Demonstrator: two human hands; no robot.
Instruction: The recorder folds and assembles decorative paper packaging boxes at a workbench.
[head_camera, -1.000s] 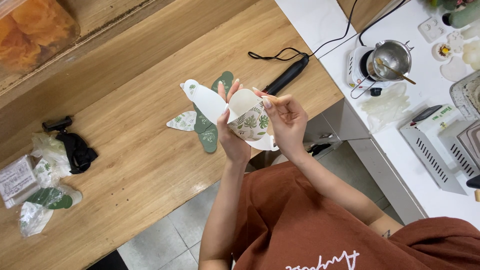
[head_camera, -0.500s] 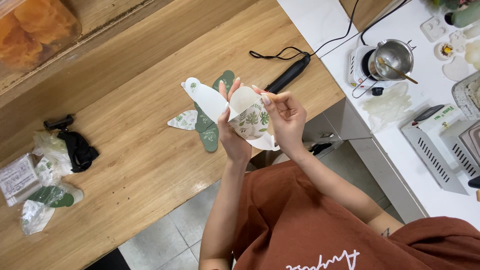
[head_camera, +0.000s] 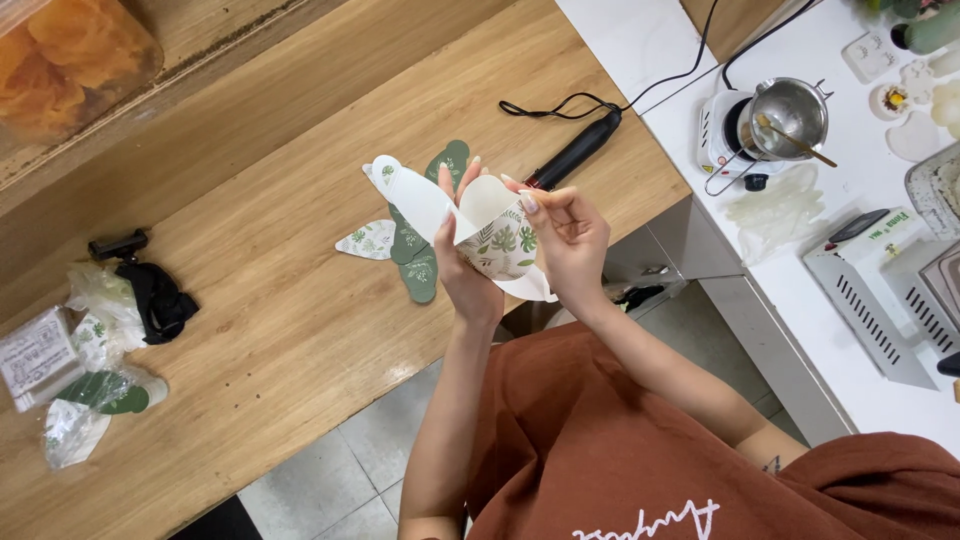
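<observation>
Both hands' fingers (head_camera: 528, 202) closed on leaf-print paper box (head_camera: 497, 243), above wooden table's (head_camera: 250, 330) front edge.

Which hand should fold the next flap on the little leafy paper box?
Probably the right hand: its fingertips already pinch the rounded flap at the top of the leaf-print paper box. The left hand cradles the box from behind, so it is busy steadying it.

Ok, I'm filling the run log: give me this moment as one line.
left hand: holds paper box | right hand: pinches box flap | bench: leaf cutouts, black tool
</observation>
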